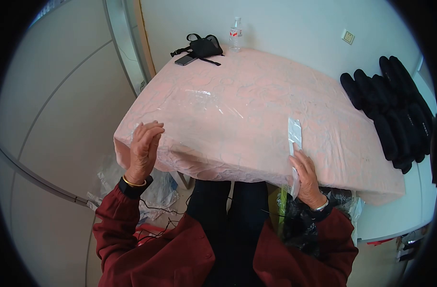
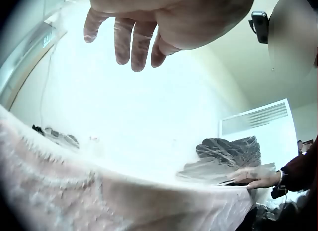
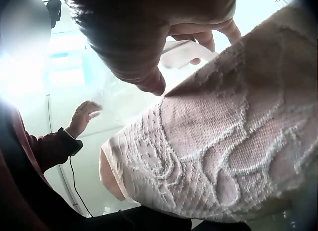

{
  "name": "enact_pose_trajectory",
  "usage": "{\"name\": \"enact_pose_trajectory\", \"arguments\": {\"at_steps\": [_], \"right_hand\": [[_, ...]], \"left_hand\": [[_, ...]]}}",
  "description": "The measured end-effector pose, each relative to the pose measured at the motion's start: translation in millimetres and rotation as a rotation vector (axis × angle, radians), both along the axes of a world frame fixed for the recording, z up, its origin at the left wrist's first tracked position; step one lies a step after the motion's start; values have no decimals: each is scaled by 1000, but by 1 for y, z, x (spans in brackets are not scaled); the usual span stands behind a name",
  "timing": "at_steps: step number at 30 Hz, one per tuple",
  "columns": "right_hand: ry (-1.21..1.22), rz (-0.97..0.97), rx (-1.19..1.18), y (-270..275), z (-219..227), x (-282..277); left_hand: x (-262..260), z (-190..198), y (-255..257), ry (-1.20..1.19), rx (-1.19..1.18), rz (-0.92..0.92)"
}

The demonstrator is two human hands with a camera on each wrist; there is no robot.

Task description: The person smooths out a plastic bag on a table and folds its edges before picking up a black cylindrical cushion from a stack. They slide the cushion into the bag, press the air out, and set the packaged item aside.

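Right fingers touch a white strip, left fingers raised, both slightly bent

- Saw 1 L hand, 1 R hand
- Counted 1 clr plastic sheet, 1 wht strip
- Noted 1 btl, 1 ph., 1 blk pouch
- Spotted 1 skt, 1 pink tblcloth
- Saw several blk padded pcs, couldn't count

The wearer is dressed in a dark red jacket, long-sleeved, and black trousers. The left hand is bare, with a yellow bangle and black wrist strap below it; a thin black cable runs from the strap. The right hand is bare, with a silvery bangle and black wristband.
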State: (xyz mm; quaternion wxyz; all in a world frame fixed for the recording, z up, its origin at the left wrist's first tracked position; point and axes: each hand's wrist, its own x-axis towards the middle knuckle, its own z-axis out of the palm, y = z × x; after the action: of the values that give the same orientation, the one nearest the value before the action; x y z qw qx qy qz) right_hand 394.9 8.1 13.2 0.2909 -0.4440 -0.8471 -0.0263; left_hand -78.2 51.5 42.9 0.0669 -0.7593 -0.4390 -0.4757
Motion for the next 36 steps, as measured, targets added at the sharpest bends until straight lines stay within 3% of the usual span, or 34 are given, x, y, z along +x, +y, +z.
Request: {"name": "enact_pose_trajectory", "arguments": {"at_steps": [3,5,7,10,11,12,15,18,19,24,27,30,36], "right_hand": [[-41,-4,73,8,7,0],[101,51,25,15,13,3],[170,81,2,18,17,1],[977,-4,-391,15,27,-11],[982,-7,-389,15,35,-11],[1033,-5,-393,17,47,-12],[1140,-6,-391,27,69,-11],[1491,-7,-608,37,75,-7],[1492,-12,-605,39,77,-5],[1347,-152,-760,54,77,12],[1318,-161,-826,59,68,10],[1378,-223,-908,65,61,10],[1282,-127,-954,75,39,29]], "left_hand": [[4,36,-11,20,191,34],[6,61,-17,36,299,57],[8,78,-21,227,532,249],[19,79,-19,204,715,278],[23,80,-17,194,805,286],[26,77,-17,196,807,279],[34,54,-24,384,469,214],[36,31,-18,350,308,164],[36,26,-16,335,225,142],[43,9,-11,360,304,162],[40,-2,-7,278,576,155],[44,-8,-4,251,616,133],[53,-8,-22,216,721,146]]}}
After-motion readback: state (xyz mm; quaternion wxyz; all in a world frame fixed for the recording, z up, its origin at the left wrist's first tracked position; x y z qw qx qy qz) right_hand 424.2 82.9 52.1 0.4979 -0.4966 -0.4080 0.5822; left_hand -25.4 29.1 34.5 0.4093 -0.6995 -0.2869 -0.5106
